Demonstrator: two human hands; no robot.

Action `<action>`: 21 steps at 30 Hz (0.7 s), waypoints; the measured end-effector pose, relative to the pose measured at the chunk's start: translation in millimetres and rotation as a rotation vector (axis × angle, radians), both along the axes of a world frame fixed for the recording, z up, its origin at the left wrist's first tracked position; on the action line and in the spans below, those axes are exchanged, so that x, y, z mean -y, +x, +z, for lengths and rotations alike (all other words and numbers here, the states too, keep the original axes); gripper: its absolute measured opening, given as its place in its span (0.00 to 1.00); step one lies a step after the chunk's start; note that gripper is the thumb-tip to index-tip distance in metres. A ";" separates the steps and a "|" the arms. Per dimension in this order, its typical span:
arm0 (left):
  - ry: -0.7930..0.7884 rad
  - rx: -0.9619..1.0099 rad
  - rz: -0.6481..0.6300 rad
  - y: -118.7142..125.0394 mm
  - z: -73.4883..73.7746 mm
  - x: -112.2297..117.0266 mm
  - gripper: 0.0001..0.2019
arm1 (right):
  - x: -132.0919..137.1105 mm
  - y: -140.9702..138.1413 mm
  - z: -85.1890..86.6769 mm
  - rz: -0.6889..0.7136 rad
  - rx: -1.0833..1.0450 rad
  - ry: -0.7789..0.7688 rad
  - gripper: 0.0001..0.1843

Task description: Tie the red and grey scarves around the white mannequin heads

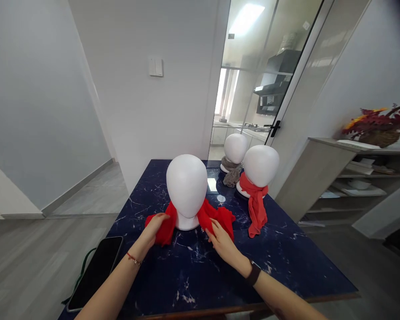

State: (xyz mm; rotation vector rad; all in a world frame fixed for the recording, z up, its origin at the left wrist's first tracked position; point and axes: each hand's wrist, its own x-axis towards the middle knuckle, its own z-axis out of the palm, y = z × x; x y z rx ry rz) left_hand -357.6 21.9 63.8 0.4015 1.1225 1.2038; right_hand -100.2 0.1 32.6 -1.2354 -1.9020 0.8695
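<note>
A white mannequin head (186, 184) stands upright near the middle of the dark blue table. A bright red scarf (220, 218) passes behind its neck, with a bunched end on either side of the base. My left hand (156, 227) is closed on the scarf's left end, low by the tabletop. On the other side, my right hand (222, 240) grips the right end, its thumb and fingers at the cloth. The front of the neck is bare, and the scarf's middle is hidden behind the head.
The marbled blue table (186, 280) carries a second white head (262, 166) in a coral scarf (257, 209) and another head (236, 149) in a grey-brown scarf (232, 174). A black tablet-like device (98, 271) lies at the left edge. A shelf unit (306, 178) stands right.
</note>
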 end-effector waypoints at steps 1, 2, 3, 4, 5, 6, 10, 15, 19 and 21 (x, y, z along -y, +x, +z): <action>0.044 -0.090 0.006 -1.3 -3.6 3.5 0.14 | -1.4 -4.0 0.5 0.025 0.048 0.067 0.21; 0.099 -0.236 -0.002 -2.8 -6.2 7.0 0.18 | -2.9 -7.6 1.1 0.048 0.096 0.113 0.20; 0.155 -0.425 -0.020 -4.6 -7.7 10.2 0.21 | -4.1 -10.8 1.4 0.066 0.139 0.138 0.20; 0.208 -0.626 -0.047 -6.1 -8.2 13.2 0.22 | -4.9 -13.5 1.3 0.075 0.177 0.149 0.20; 0.252 -0.811 -0.077 -7.3 -7.8 15.7 0.20 | -5.1 -15.6 0.7 0.076 0.209 0.154 0.20; 0.281 -0.940 -0.103 -7.9 -6.3 17.7 0.17 | -4.9 -17.3 -0.4 0.071 0.234 0.160 0.19; 0.265 -0.685 -0.160 -3.5 9.1 20.9 0.09 | -2.4 -19.8 -6.4 0.054 0.261 0.160 0.19; -0.048 0.212 -0.168 9.1 26.2 21.8 0.08 | -2.3 -22.4 -8.4 0.012 -0.002 -0.026 0.18; -0.107 0.498 -0.179 21.3 12.3 26.5 0.14 | 0.4 -28.1 8.6 -0.034 -0.591 -0.622 0.17; -0.125 0.541 -0.199 29.5 2.2 28.2 0.16 | 4.0 -30.4 23.1 -0.066 -0.913 -0.952 0.13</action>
